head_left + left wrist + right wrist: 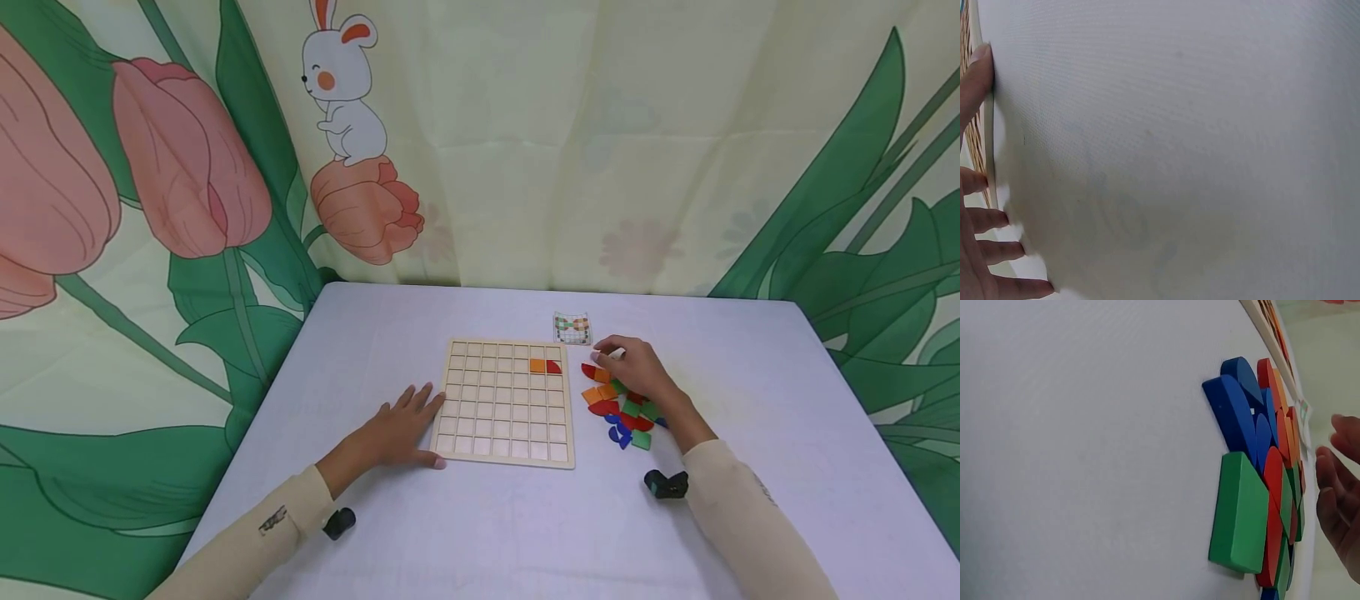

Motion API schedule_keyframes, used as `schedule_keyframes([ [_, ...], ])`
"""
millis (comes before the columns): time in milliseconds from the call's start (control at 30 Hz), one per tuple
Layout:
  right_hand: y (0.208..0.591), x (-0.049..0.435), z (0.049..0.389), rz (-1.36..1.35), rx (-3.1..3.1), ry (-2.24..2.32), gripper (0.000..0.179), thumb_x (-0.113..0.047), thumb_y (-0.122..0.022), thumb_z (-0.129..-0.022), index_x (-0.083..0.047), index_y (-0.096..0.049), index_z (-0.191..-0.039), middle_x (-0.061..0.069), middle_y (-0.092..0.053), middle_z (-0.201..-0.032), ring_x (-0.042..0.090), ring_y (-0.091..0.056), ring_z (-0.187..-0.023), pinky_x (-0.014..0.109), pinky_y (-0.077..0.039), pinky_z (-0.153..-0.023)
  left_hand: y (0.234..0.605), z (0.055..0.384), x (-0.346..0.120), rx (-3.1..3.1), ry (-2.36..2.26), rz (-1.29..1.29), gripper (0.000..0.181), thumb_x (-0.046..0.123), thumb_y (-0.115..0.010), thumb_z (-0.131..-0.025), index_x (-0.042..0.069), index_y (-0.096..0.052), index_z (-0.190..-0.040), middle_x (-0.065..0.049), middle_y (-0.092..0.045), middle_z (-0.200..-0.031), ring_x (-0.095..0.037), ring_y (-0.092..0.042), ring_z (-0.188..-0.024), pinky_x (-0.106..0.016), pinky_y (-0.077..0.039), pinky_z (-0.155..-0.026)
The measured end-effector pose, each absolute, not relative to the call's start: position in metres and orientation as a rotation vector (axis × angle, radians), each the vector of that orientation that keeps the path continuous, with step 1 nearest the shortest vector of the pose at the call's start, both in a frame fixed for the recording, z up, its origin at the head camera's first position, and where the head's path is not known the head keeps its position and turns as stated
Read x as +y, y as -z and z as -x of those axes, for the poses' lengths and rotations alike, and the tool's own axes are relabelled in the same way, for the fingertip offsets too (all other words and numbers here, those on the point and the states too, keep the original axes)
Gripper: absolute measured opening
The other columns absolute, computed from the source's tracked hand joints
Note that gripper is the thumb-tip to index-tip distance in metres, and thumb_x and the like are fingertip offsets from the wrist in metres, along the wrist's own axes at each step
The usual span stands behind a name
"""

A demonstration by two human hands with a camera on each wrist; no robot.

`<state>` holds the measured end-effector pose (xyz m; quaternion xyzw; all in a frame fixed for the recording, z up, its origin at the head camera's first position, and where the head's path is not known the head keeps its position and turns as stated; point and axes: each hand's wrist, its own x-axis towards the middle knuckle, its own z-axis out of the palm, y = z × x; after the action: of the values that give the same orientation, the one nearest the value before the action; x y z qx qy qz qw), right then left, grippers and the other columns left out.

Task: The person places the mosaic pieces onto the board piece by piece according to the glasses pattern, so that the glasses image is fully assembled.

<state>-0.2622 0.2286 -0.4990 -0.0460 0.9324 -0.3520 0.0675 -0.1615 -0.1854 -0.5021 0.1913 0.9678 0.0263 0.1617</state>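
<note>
A square wooden grid board (491, 412) lies flat on the white table. In its upper right cells sit an orange square tile (537, 366) and, beside it, a red rounded piece (552, 367). My left hand (397, 427) rests at the board's left edge with fingers spread, thumb near the lower left corner. Over the far end of a pile of coloured wooden pieces, right of the board, my right hand (633, 365) hovers with bent fingers. In the right wrist view its thumb and fingers (1329, 472) stand apart, nothing showing between them.
Red, orange, green and blue pieces, among them a green block (1241, 515) and a blue block (1232, 415), lie close together. A small pattern card (573, 329) lies behind the board's far right corner. A printed curtain (525, 167) hangs behind the table.
</note>
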Motion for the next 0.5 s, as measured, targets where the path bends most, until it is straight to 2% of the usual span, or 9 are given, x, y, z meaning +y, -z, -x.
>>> schedule_keyframes([
  [300, 0.499, 0.241, 0.259, -0.010, 2.853, 0.886, 0.038, -0.033, -0.070, -0.095, -0.008, -0.068, -0.123, 0.019, -0.064, -0.122, 0.033, -0.057, -0.107, 0.040, -0.055, -0.081, 0.500, 0.159, -0.184, 2.756, -0.093, -0.548, 0.112, 0.073, -0.070, -0.076, 0.016, -0.024, -0.161, -0.014, -0.019, -0.168, -0.043, -0.021, -0.152, -0.069, -0.036, -0.107],
  [500, 0.502, 0.248, 0.259, -0.014, 2.867, 0.830, 0.037, -0.031, -0.071, -0.094, -0.007, -0.069, -0.122, 0.019, -0.065, -0.119, 0.034, -0.056, -0.108, 0.040, -0.051, -0.079, 0.499, 0.159, -0.184, 2.756, -0.073, -0.539, 0.112, 0.074, -0.070, -0.076, 0.017, -0.024, -0.161, -0.013, -0.018, -0.168, -0.043, -0.020, -0.153, -0.068, -0.036, -0.108],
])
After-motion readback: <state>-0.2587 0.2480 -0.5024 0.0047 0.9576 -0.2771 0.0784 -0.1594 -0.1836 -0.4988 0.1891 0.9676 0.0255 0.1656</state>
